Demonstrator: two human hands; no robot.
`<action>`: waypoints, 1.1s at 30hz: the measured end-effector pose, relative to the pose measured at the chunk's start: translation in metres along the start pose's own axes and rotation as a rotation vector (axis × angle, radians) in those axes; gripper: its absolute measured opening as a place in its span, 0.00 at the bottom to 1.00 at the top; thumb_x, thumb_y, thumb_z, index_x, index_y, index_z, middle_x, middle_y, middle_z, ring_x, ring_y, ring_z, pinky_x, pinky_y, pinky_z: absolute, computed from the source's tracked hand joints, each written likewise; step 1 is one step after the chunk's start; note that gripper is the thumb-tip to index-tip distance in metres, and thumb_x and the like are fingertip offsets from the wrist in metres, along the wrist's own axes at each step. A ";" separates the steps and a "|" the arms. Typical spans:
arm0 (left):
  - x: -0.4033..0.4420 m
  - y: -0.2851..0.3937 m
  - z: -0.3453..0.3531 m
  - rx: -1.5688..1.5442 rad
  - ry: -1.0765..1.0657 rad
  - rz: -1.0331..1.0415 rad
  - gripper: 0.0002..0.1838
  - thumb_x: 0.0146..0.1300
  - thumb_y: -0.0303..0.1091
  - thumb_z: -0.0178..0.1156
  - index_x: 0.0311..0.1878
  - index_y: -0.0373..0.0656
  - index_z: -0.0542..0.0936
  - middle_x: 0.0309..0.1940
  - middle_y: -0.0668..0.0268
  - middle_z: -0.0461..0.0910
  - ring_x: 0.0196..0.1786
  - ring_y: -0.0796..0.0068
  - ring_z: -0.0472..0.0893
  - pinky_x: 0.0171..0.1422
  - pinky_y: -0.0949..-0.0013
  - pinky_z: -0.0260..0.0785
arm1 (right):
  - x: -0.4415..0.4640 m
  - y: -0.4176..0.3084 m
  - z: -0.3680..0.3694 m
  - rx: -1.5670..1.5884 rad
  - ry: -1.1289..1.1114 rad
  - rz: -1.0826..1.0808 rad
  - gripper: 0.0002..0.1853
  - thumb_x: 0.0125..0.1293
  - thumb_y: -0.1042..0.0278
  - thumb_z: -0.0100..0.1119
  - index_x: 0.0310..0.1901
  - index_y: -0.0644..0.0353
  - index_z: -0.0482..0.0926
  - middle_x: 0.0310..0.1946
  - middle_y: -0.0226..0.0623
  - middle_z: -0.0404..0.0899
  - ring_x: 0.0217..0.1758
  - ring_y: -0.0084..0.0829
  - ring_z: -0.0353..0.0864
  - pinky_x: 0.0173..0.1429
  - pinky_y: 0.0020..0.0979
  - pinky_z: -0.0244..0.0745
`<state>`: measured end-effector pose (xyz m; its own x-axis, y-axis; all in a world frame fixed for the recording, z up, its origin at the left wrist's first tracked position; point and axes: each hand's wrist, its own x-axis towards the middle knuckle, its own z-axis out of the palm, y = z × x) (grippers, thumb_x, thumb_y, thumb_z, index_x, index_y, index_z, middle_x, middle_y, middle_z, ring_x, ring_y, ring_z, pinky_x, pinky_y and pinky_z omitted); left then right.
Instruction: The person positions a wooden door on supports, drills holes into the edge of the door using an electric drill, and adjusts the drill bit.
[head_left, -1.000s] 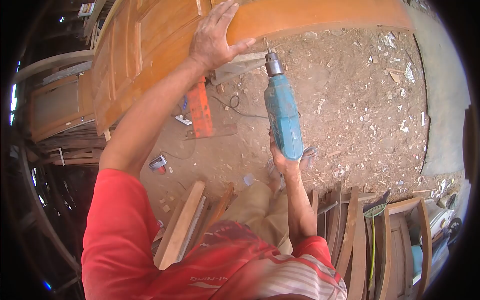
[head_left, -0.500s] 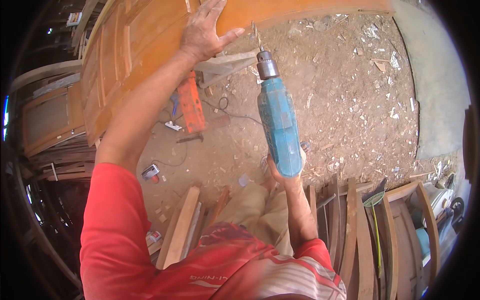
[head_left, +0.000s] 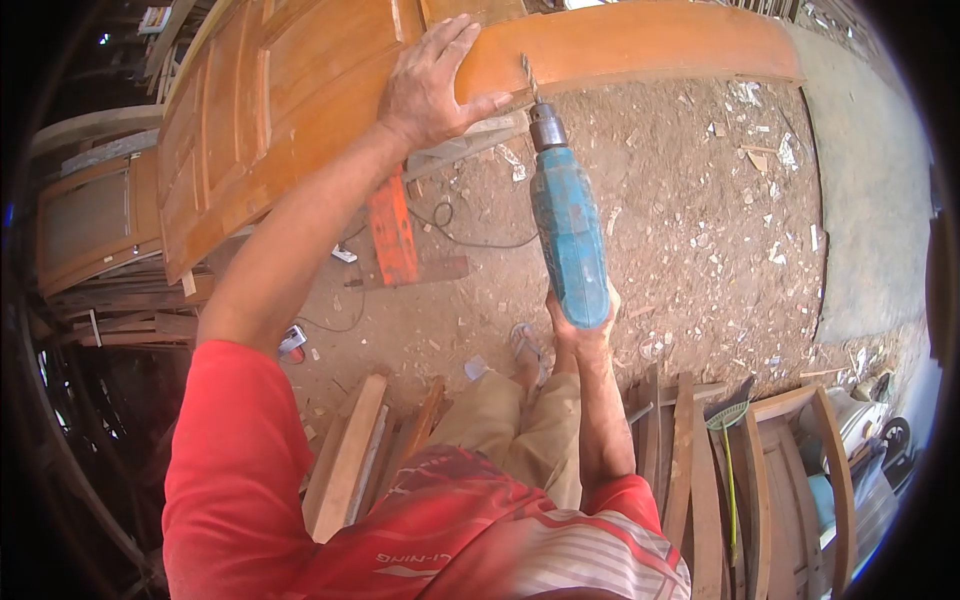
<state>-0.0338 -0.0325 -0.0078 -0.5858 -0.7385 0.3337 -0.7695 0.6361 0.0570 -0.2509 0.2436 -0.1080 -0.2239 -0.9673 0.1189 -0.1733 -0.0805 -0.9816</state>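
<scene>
My left hand (head_left: pixel 430 92) lies with fingers stretched and thumb out on the orange-brown panelled wooden door (head_left: pixel 330 95), near its edge. My right hand (head_left: pixel 585 330) is wrapped round the handle of a blue power drill (head_left: pixel 570 225), mostly hidden under its body. The drill has a metal chuck (head_left: pixel 547 127) with a twist drill bit (head_left: pixel 529 75) in it, pointing away from me. From above, the bit's tip overlaps the door's edge strip; whether it touches the wood I cannot tell.
An orange metal piece (head_left: pixel 392 230) and a dark cable (head_left: pixel 470 240) lie on the dirt floor among wood chips. Wooden boards (head_left: pixel 345 460) lean close in front of me. Door frames (head_left: pixel 765 480) stand at lower right, and a grey sheet (head_left: pixel 870 190) lies at right.
The view has shifted, showing more of the door at the top. My left hand and the drill appear slightly farther right. Both hands keep their hold and pose.
</scene>
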 end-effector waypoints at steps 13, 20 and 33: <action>0.000 0.002 0.000 0.015 -0.027 -0.017 0.48 0.60 0.62 0.71 0.75 0.41 0.69 0.76 0.54 0.67 0.78 0.50 0.67 0.80 0.46 0.62 | 0.013 0.007 -0.004 -0.104 -0.089 -0.060 0.45 0.50 0.74 0.77 0.73 0.63 0.70 0.55 0.53 0.83 0.54 0.53 0.86 0.55 0.45 0.81; 0.001 0.001 -0.001 0.012 -0.020 -0.011 0.49 0.58 0.64 0.72 0.73 0.40 0.71 0.74 0.53 0.69 0.77 0.50 0.68 0.80 0.45 0.64 | 0.018 0.012 -0.007 -0.114 -0.116 -0.063 0.47 0.49 0.74 0.78 0.74 0.63 0.68 0.57 0.53 0.82 0.56 0.54 0.85 0.58 0.47 0.80; 0.003 0.004 -0.005 -0.019 -0.035 -0.049 0.49 0.56 0.58 0.74 0.76 0.42 0.69 0.77 0.56 0.67 0.79 0.50 0.66 0.80 0.46 0.62 | 0.011 0.026 0.008 -0.064 -0.061 0.006 0.27 0.54 0.74 0.71 0.57 0.64 0.77 0.40 0.45 0.84 0.41 0.47 0.87 0.47 0.39 0.82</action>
<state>-0.0377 -0.0307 -0.0017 -0.5562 -0.7761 0.2972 -0.7928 0.6028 0.0905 -0.2502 0.2288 -0.1331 -0.1669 -0.9807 0.1016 -0.2337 -0.0608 -0.9704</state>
